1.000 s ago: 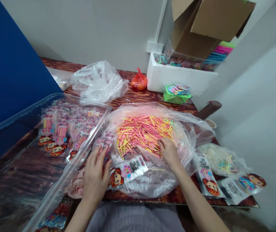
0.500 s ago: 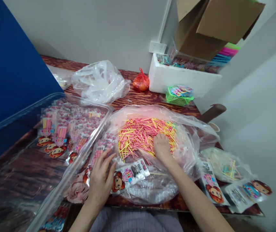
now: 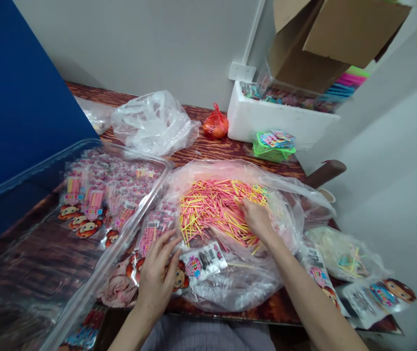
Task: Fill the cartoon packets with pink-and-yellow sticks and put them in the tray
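Note:
A heap of thin pink and yellow sticks (image 3: 212, 207) lies in an opened clear plastic bag (image 3: 285, 209) on the wooden table. My right hand (image 3: 256, 218) rests in the right part of the heap, fingers curled down among the sticks. My left hand (image 3: 157, 275) lies flat with fingers spread on a small printed packet (image 3: 201, 258) with a cartoon face and a barcode, at the bag's near left edge. More filled packets (image 3: 153, 229) lie just beyond its fingertips.
A clear plastic tray (image 3: 95, 273) at left holds several filled packets (image 3: 91, 200). Behind are a crumpled clear bag (image 3: 153, 122), a small red bag (image 3: 216, 126), a white foam box (image 3: 277, 122), a green basket (image 3: 274, 146) and cardboard boxes (image 3: 332, 34). Loose packets (image 3: 376, 292) lie at right.
My right hand has shifted within the stick heap, first left and now back right. My left hand has slid a little right and nearer along the packet.

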### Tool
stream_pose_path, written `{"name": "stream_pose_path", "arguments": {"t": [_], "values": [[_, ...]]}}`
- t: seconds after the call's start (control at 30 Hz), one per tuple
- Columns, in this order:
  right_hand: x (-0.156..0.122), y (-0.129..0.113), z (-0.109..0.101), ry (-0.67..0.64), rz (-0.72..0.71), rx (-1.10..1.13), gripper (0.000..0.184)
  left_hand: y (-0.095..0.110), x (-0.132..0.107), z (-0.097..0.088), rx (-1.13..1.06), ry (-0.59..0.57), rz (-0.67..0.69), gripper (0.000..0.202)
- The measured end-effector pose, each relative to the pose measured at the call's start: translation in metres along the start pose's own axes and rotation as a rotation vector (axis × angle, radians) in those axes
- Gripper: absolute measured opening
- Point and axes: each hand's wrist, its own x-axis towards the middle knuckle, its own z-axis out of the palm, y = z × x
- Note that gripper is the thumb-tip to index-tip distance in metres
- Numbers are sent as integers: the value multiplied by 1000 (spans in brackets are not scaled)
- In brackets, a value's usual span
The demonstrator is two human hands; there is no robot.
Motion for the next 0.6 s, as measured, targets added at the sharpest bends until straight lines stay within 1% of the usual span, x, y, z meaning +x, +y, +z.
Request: {"name": "stream_pose_path", "arguments": {"t": [0.1, 0.23, 0.33, 0.37, 0.4, 0.47, 0.5, 0.53, 0.6], "values": [[2, 4, -6, 10, -8, 81, 21, 3, -1, 4, -18, -27, 3, 28], [1, 10, -8, 6, -15, 220, 16, 4, -4, 9, -33, -49, 13, 28], [-6, 8, -11, 1, -14, 340, 20, 7, -5, 11, -23, -70, 21, 27], [-12, 5, -13, -10, -15, 434, 22, 9, -5, 12, -22, -74, 24, 27], [-20, 1, -15, -33, -18, 565, 23, 11, -4, 13, -26, -77, 27, 27], [-44, -12, -18, -104, -17, 965, 25, 19, -2, 16, -52, -102, 35, 27], [-58, -19, -16, -130, -11, 1116, 26, 24, -1, 18, -71, -124, 44, 28], [-74, -27, -13, -133, -5, 1203, 27, 29, 0, 21, -90, -150, 60, 30], [-106, -41, 2, -50, 21, 1261, 24, 42, 0, 30, -115, -201, 114, 39]]}}
